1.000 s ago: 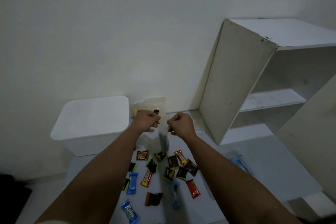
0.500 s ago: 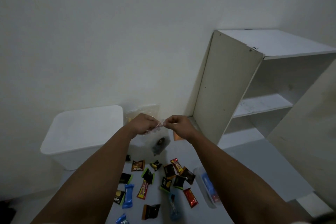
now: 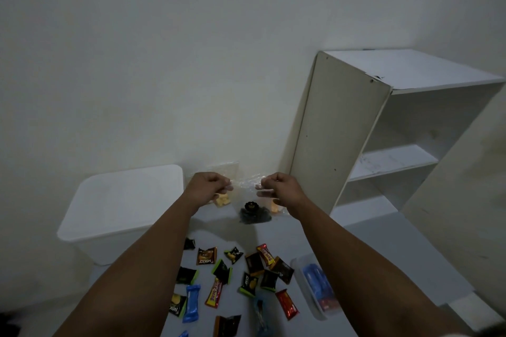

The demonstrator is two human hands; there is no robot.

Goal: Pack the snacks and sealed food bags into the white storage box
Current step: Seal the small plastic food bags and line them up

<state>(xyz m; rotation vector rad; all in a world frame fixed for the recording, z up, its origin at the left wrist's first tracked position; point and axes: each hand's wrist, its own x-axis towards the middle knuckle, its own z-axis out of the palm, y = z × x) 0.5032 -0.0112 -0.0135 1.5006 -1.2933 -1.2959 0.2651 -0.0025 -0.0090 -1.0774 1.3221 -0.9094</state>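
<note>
Small snack packets (image 3: 235, 279) lie scattered on the grey surface between the lidded white storage box (image 3: 123, 208) and a white shelf unit (image 3: 383, 145), while the left hand (image 3: 209, 186) and right hand (image 3: 279, 187), raised side by side, each pinch a top corner of a clear food bag (image 3: 250, 200) holding dark contents.

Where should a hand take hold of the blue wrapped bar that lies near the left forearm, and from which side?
Pinch the blue wrapped bar across its narrow middle, coming down from above. It lies flat on the table with its long axis running near to far, so its two long edges are free to left and right. The crimped ends are thin and would likely slip.
</note>
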